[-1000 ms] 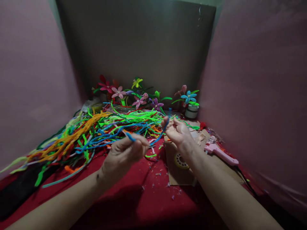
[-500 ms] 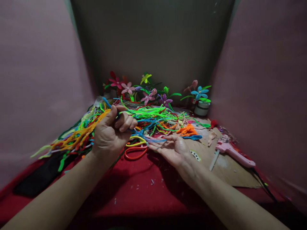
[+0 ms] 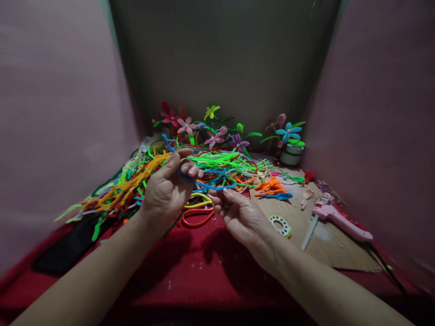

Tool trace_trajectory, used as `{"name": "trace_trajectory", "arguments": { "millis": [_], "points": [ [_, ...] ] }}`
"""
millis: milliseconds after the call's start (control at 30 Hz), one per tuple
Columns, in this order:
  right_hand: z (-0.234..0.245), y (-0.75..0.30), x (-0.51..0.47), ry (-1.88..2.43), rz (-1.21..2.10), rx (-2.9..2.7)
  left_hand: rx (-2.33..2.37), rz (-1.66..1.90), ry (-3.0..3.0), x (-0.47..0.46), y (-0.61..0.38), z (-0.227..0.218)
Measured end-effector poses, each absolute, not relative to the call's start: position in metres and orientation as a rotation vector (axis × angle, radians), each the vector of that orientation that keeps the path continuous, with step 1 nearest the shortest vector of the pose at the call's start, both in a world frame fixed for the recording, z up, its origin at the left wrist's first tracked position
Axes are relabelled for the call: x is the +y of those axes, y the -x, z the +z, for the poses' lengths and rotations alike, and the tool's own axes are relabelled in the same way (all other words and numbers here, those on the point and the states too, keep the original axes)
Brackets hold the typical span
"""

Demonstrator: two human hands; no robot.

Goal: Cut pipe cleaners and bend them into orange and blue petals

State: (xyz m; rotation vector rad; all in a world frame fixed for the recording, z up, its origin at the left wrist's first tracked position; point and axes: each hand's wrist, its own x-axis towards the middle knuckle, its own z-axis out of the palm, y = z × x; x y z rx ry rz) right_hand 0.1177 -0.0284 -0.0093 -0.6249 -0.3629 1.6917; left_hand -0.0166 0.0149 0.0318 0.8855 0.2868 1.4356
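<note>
A blue pipe cleaner (image 3: 211, 186) stretches between my two hands above the pile. My left hand (image 3: 170, 185) is closed round its middle, and one end sticks up past the thumb. Near the other end, my right hand (image 3: 236, 210) pinches it between thumb and fingers. Scissors with a red and a yellow handle loop (image 3: 198, 218) lie just behind and between the hands; their blades are hidden. Loose green pipe cleaners (image 3: 217, 160) are heaped behind, and an orange bundle (image 3: 127, 183) lies left of my left hand.
Pipe-cleaner flowers (image 3: 214, 137) stand along the back, with a small pot (image 3: 291, 155) at the right. A pink glue gun (image 3: 341, 219) and a white perforated ring (image 3: 279, 225) rest on cardboard (image 3: 326, 258). A black flat object (image 3: 64, 251) lies left on the red cloth (image 3: 190, 280).
My right hand has gone from open, with fingers spread, to pinching the blue pipe cleaner. The pipe cleaner now shows clearly between both hands. The whole view has shifted slightly.
</note>
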Motion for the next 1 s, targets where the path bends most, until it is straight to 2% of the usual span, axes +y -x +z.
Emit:
{"name": "trace_trajectory", "arguments": {
  "millis": [267, 700, 1000],
  "points": [
    [0.008, -0.141, -0.013, 0.508, 1.582, -0.458, 0.614, 1.319, -0.943, 0.021, 0.012, 0.014],
    [-0.02, -0.15, -0.013, 0.667, 1.67, -0.893, 0.591, 1.308, -0.818, 0.025, 0.008, 0.017],
    [-0.029, -0.147, -0.018, 0.843, 1.698, -1.022, 0.743, 1.065, -0.986, 0.023, 0.013, 0.013]
  ]
}}
